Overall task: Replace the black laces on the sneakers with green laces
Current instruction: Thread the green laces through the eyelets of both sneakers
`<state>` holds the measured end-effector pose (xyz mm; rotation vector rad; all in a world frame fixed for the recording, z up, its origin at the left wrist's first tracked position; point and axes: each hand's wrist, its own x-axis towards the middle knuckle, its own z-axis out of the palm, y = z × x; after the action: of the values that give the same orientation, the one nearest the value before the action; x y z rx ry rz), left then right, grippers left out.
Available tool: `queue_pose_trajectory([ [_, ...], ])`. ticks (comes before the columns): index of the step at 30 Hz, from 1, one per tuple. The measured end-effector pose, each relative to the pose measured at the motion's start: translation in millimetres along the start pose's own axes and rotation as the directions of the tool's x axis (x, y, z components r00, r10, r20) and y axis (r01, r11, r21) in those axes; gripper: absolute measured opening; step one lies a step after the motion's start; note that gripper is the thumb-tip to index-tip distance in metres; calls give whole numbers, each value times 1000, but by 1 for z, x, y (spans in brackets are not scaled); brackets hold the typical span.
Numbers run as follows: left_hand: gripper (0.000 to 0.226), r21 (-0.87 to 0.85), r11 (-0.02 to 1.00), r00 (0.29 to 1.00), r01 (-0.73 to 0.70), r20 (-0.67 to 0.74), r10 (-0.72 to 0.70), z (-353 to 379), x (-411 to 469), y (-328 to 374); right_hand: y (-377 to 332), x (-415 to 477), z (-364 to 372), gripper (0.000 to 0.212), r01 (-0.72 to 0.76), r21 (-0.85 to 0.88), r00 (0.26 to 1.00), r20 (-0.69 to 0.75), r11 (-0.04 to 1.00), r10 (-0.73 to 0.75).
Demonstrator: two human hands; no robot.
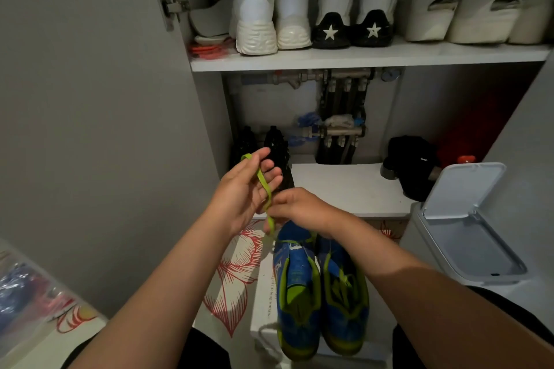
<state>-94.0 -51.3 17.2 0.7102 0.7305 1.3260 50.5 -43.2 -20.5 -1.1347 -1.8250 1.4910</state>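
rightward, bin (467,219) beside sneakers (320,293); black shoes (278,144) behind left hand (242,189) holding green lace (265,186).

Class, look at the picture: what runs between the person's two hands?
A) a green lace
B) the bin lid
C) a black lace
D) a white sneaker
A: a green lace runs from the left hand down to the right hand, both holding it above the blue sneakers.
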Motion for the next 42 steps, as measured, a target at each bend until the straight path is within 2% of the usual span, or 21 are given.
queue_pose_trajectory([
  [4, 23, 13, 996, 990, -92, -104, 93, -5, 1, 13, -7, -11, -14, 26, -56, 172, 998, -7, 983, 58],
  [6, 22, 79, 987, 969, -138, -194, 151, -10, 2, 17, -9, -16, -24, 28, -86, 171, 993, -70, 982, 99],
  [11, 23, 193, 976, 943, -103, -294, 158, -19, -2, 9, -1, -22, -49, 24, -138, -84, 923, -372, 987, 97],
  [14, 22, 222, 971, 933, -86, -324, 156, -25, -2, 2, 17, -22, -66, 20, -243, -231, 868, -486, 942, 105],
  [16, 23, 252, 965, 926, -69, -344, 156, -26, -3, 0, 33, -23, -77, 19, -403, -325, 808, -565, 856, 166],
  [18, 24, 304, 952, 925, -42, -348, 152, -25, -1, -6, 45, -25, -83, 17, -559, -448, 761, -611, 698, 217],
  [20, 25, 424, 906, 939, 15, -318, 134, -21, -2, -15, 47, -29, -81, 15, -597, -538, 772, -586, 596, 245],
  [21, 26, 532, 846, 951, 39, -281, 132, -20, -2, -21, 45, -29, -79, 29, -562, -577, 807, -539, 592, 241],
  [22, 27, 646, 762, 966, 50, -224, 127, -19, -4, -27, 42, -28, -75, 46, -495, -599, 854, -469, 630, 225],
  [24, 30, 770, 637, 995, 32, -85, 52, -16, -9, -38, 32, -28, -60, 60, -311, -511, 934, -320, 802, 159],
  [26, 27, 767, 640, 999, 31, 0, -49, -12, -13, -48, 21, -26, -44, 54, -160, -320, 976, -195, 934, 100],
  [29, 18, 739, 673, 998, 20, 23, -55, -9, -15, -53, 15, -23, -31, 32, -77, -98, 993, -93, 992, 68],
  [33, 8, 732, 681, 994, 20, -86, 63, -11, -11, -47, 20, -21, -35, 17, -143, -172, 977, -181, 975, 112],
  [35, 6, 777, 630, 989, 18, -105, 101, -18, -8, -44, 24, -18, -39, 14, -180, -200, 963, -235, 963, 131],
  [38, 13, 916, 402, 999, -1, -14, 34, -33, -4, -45, 32, -16, -41, 13, -267, -353, 929, -342, 897, 142],
  [40, 19, 965, 262, 1000, -13, 19, -19, -39, -4, -50, 39, -15, -43, 15, -327, -437, 920, -350, 838, 176],
  [42, 20, 982, 188, 998, -21, 30, -46, -42, -3, -53, 43, -14, -41, 21, -363, -490, 922, -313, 793, 228],
])
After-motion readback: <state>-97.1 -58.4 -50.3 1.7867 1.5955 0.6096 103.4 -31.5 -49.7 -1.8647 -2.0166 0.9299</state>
